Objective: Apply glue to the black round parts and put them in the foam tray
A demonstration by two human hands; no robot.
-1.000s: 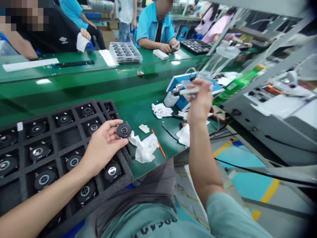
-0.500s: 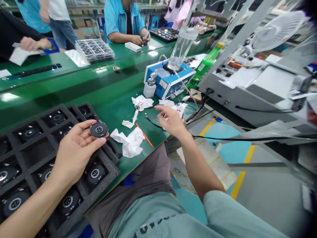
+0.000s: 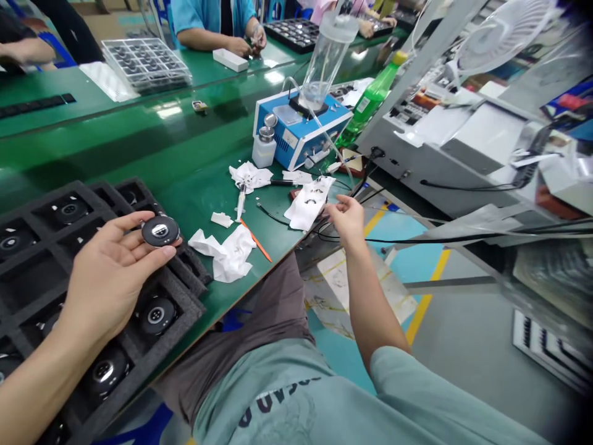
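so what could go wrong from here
The round black disc is held only at its edge by the left hand above the foam tray, so a slip could drop it onto the discs seated below. The right hand is close to a black cable and might snag it. The syringe lies loose beside crumpled wipes and could be swept up with them.
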